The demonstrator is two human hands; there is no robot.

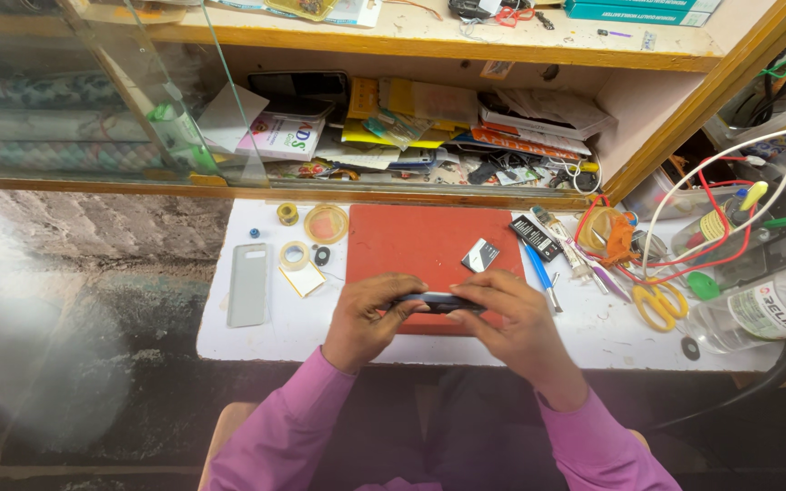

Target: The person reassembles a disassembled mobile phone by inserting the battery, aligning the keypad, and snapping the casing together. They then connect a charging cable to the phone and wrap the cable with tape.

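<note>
- Phone (pixel 438 302): a dark, slim slab held edge-on to the camera, just above the near edge of the red mat (pixel 411 241) on the white worktop (pixel 256 341).
- Grip: left hand (pixel 367 318) clenched on the phone's left end, fingers curled over the top edge; right hand (pixel 511 318) clenched on the right end, thumb and fingertips pinching the thin sides. Both hands carry it between them.
- Handling, judged: light and stiff, with smooth faces likely to slip; probably fragile at the glass and along any seam. Best taken by the long edges near the ends, as now, with no pressure on the flat faces.
- Nearby, left: a grey back cover (pixel 247 284) lies flat, well apart from the phone; a tape roll (pixel 294 255) and a round yellow lid (pixel 326 224) sit beside the mat.
- Nearby, on the mat: a small silver-and-black flat part (pixel 480 255), apart from the hands.
- Nearby, right: a blue pen-like tool (pixel 539 272), yellow-handled scissors (pixel 659 304), a tangle of red and white wires (pixel 702 227) and a clear plastic bottle (pixel 757 314) on its side.
- Obstruction: nothing lies between hands and mat; the clutter to the right crowds that side, and the shelf (pixel 429 195) edge closes the far side.
</note>
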